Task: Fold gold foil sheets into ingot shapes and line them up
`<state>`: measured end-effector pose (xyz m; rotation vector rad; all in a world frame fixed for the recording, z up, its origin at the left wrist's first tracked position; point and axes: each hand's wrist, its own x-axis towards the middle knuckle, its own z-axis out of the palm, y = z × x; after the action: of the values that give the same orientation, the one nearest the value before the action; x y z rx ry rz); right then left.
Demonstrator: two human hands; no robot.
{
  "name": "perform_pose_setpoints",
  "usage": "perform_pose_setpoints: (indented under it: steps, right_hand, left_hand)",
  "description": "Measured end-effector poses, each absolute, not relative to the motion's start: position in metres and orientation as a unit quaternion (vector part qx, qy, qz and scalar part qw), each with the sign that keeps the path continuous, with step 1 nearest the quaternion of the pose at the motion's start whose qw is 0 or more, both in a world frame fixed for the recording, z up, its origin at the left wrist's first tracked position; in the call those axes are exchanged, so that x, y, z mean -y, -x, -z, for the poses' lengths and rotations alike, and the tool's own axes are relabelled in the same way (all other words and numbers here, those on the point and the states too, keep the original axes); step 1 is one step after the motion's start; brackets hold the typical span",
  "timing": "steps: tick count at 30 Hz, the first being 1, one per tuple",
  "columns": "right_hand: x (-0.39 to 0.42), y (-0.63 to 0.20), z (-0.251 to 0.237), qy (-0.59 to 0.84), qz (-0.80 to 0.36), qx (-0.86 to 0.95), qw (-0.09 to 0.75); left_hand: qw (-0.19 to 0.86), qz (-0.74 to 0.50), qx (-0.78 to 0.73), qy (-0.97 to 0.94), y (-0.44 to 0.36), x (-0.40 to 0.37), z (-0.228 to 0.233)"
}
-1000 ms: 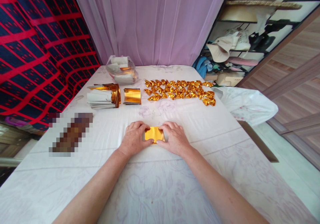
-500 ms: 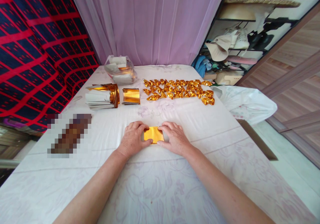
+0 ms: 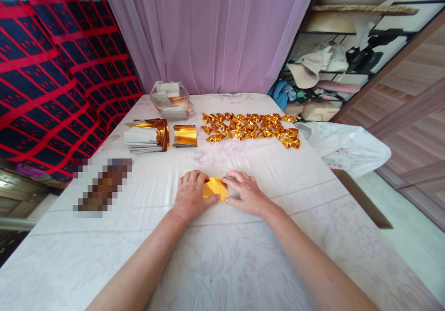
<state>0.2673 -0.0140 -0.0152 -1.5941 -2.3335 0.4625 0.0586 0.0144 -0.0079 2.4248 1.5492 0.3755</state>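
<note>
A small sheet of gold foil paper (image 3: 214, 189) lies flat on the cloth in front of me, its grey-white end showing on the right. My left hand (image 3: 192, 192) covers the sheet's left end, fingers curled along the far edge and the thumb at the near edge. From the other side, my right hand (image 3: 246, 192) grips the right part between fingertips and thumb. Beyond my hands lie several rows of folded gold foil pieces (image 3: 250, 126). A small stack of gold foil sheets (image 3: 185, 136) sits left of them, beside a larger fanned stack (image 3: 142, 139).
A clear plastic bag (image 3: 170, 100) with more sheets stands at the back left of the cloth-covered table (image 3: 222, 260). A blurred-out item (image 3: 104, 186) lies at left. Right of the table are a white plastic bag (image 3: 351, 146) and a shelf with a hat (image 3: 306, 70).
My left hand has slid a little right over the sheet, hiding its left grey end. More of the grey right end shows by my right hand. The whole view has shifted slightly.
</note>
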Motion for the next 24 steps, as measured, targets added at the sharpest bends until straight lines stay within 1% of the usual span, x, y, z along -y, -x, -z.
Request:
perform_pose_setpoints:
  steps: [4, 15, 24]
  right_hand:
    - [0.014, -0.268, 0.016, 0.547, -0.159, 0.809, 0.142]
    - [0.013, -0.269, 0.014, 0.546, -0.162, 0.810, 0.138]
    - [0.011, -0.275, 0.018, 0.527, -0.172, 0.820, 0.140]
  left_hand:
    - [0.113, -0.142, -0.548, -0.816, -0.065, -0.008, 0.010]
    - [0.202, -0.102, -0.474, -0.851, -0.033, -0.024, 0.007]
    - [0.227, -0.068, -0.441, -0.866, -0.023, -0.034, 0.003]
